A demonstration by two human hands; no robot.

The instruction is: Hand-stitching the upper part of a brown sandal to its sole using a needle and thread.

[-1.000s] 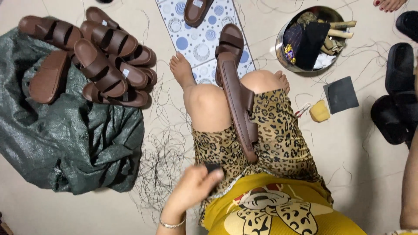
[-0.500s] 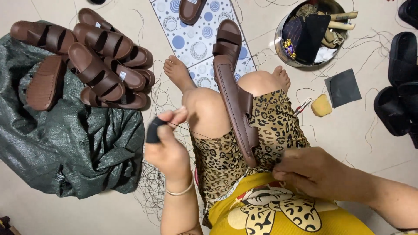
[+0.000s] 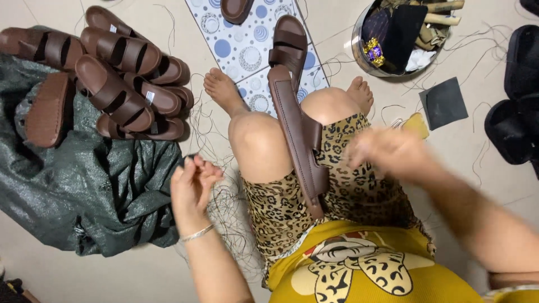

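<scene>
Now my left hand (image 3: 192, 185) has drifted out to the left of the knee, raised over the loose threads (image 3: 224, 207) on the floor, its fingers curled in and pinching something small and dark at the tips; half a second ago it sat closer to the knee with the same dark bit. My right hand (image 3: 387, 150) has come up from my lap to hover above the right thigh, and it is too blurred with motion for me to tell whether it is spread or closed on anything. I judge that a thread is being drawn out between the two hands, though the thread itself does not show. The brown sandal (image 3: 300, 140) being worked on lies lengthwise between my knees, toe end toward the feet, untouched by either hand. Counting: one sandal on my lap, two more on the patterned mat (image 3: 247, 50), one whole and one cut by the upper edge, and a heap of brown sandals (image 3: 112, 90) on the green tarp (image 3: 84, 191), about eight as far as I can separate them. One metal bowl (image 3: 393, 39) of odds and ends stands at upper right, one dark square patch (image 3: 443, 101) lies below it, and black sandals (image 3: 516, 112) lie at the right edge, at least two.
</scene>
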